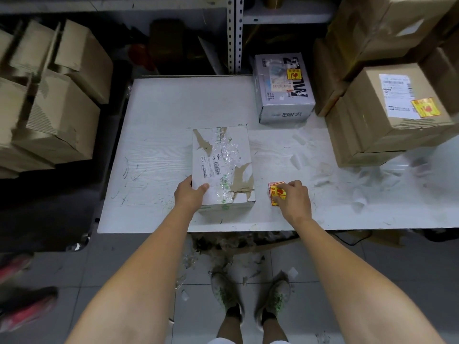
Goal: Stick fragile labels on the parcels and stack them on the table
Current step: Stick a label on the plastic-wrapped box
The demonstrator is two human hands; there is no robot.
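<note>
A white parcel (223, 167) with torn tape and a barcode slip lies on the white table (161, 135) near its front edge. My left hand (190, 194) grips the parcel's near left corner, thumb on top. To the right of the parcel, my right hand (293, 197) pinches a small stack of yellow and red fragile labels (276, 192) that rests on the table. A grey printed parcel (283, 88) at the back bears a fragile label, as does the top brown parcel (397, 105) of the stack at the right.
Peeled white backing scraps (298, 157) litter the table's right side. Brown cartons (49, 100) are piled left of the table, and more stand at the back right (372, 28). A metal shelf upright (234, 33) rises behind the table. My feet (250, 301) stand on littered floor tiles.
</note>
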